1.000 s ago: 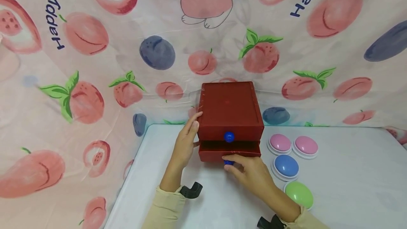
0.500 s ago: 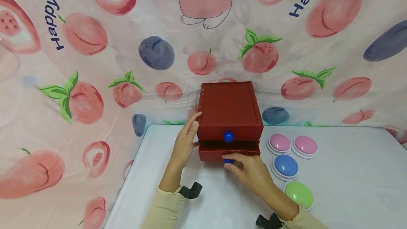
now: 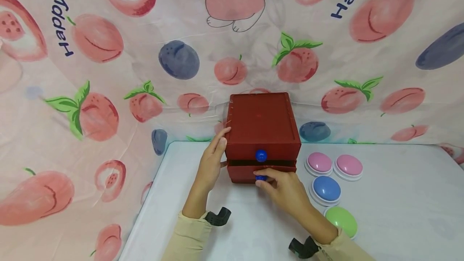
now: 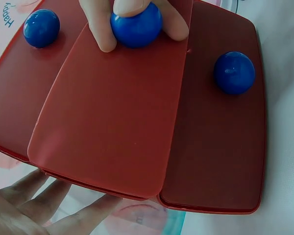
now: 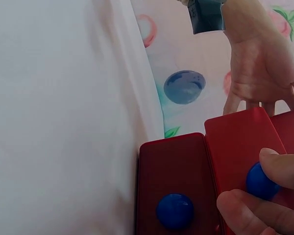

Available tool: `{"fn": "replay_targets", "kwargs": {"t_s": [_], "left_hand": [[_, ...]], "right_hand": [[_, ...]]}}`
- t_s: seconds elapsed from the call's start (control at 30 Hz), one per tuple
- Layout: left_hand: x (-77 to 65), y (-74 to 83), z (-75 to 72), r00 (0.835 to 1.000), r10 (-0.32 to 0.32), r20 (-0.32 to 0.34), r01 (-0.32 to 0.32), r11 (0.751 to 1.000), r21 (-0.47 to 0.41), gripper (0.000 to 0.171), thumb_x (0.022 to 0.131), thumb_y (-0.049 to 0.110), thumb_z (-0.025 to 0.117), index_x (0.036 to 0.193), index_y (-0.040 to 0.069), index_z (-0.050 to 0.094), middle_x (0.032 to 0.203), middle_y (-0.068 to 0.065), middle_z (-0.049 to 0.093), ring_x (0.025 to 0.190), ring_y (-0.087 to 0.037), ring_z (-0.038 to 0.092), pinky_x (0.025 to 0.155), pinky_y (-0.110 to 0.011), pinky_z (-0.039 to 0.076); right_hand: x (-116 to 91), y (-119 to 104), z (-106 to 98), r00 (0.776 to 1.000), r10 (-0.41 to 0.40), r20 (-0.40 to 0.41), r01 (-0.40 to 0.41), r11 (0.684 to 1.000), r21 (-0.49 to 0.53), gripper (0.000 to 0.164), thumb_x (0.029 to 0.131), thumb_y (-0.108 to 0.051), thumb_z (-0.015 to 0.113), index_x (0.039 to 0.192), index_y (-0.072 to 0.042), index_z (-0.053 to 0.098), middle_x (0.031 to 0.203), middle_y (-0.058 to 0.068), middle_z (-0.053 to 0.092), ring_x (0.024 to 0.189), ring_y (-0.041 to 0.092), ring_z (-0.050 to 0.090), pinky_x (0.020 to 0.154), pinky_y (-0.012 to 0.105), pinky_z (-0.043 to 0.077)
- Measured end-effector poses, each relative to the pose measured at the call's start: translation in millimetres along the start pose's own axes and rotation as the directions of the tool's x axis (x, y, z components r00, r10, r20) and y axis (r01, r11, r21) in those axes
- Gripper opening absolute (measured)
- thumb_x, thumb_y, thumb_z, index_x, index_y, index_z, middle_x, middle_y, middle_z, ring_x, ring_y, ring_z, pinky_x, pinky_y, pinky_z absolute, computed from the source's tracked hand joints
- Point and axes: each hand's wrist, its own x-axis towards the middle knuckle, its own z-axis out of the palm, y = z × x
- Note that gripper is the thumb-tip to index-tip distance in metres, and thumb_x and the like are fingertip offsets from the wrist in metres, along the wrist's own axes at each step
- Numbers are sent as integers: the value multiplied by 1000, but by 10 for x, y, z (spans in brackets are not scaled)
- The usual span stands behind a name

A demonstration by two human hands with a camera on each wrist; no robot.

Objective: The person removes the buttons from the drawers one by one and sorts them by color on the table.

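Observation:
A dark red drawer cabinet [image 3: 259, 118] with blue ball knobs stands at the table's back edge. Its middle drawer [image 4: 108, 117] sticks out a little beyond the drawers above and below. My right hand [image 3: 290, 190] pinches that drawer's blue knob [image 4: 137, 30] between thumb and fingers. Against the cabinet's left side rests my left hand [image 3: 210, 166], its fingers extended along the wall. The top drawer's knob [image 3: 261, 156] and the bottom drawer's knob [image 4: 234, 72] are untouched. In the head view, the bottom drawer is hidden.
Right of the cabinet, pink [image 3: 319, 162], second pink [image 3: 349, 165], blue [image 3: 326, 189] and green [image 3: 341, 221] domed push buttons with white bases stand on the white table [image 3: 406, 204]. My right forearm partly covers the green one. A fruit-print cloth [image 3: 232, 51] hangs behind.
The middle drawer has slid inward, narrowing the dark gap above it. My right hand has moved forward with the knob. My left hand has stayed in place.

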Motion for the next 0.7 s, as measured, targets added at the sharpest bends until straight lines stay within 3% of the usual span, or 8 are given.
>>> {"fn": "replay_targets", "kwargs": {"t_s": [0.43, 0.7], "left_hand": [[14, -15, 6, 1000, 0, 5, 0, 1000, -11, 44, 106, 53, 44, 148, 41, 48, 157, 2, 42, 141, -30, 45, 96, -69, 50], [-1, -8, 1, 1000, -4, 3, 4, 1000, -18, 45, 106, 52, 44, 149, 40, 48, 156, -1, 44, 140, -31, 47, 96, -67, 51]], "right_hand": [[94, 30, 17, 1000, 9, -13, -9, 1000, 12, 27, 87, -28, 83, 114, -28, 79, 73, -12, 70, 66, 4, 58, 54, 19, 49], [127, 47, 49, 1000, 6, -17, -6, 1000, 23, 27, 88, -27, 81, 115, -29, 78, 69, -13, 65, 64, 6, 55, 54, 20, 49]]}}
